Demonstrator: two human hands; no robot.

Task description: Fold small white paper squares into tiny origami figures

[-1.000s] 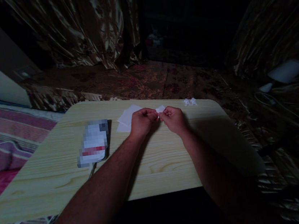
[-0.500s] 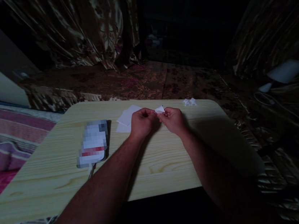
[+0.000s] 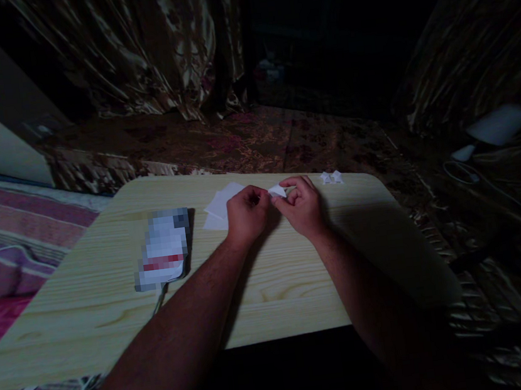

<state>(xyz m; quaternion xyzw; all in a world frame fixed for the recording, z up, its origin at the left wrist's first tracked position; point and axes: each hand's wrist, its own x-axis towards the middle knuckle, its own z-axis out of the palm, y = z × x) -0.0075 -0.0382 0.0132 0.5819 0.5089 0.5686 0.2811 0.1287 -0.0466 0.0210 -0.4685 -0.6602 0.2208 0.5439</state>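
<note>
A small folded piece of white paper [image 3: 278,191] is held between my two hands above the far half of the table. My left hand [image 3: 248,212] pinches its left corner between thumb and fingertips. On the other side, my right hand [image 3: 303,205] has its thumb at the lower edge and its index finger arched over the top right. Flat white paper sheets [image 3: 217,210] lie beside my left hand, partly hidden by it. Two small folded white paper pieces [image 3: 331,177] stand close together near the table's far edge, right of my right hand.
A blurred-out phone-like object [image 3: 162,248] with a cable [image 3: 159,296] lies left of my left forearm on the pale wooden table [image 3: 281,287]. Striped bedding [image 3: 2,220] adjoins the table on the left. Patterned curtains [image 3: 193,32] hang beyond it, and a white object with a cord [image 3: 501,125] is at right.
My right index finger has lifted and spread away from the thumb over the paper. The paper has turned slightly in my fingers. My left hand stays nearly still.
</note>
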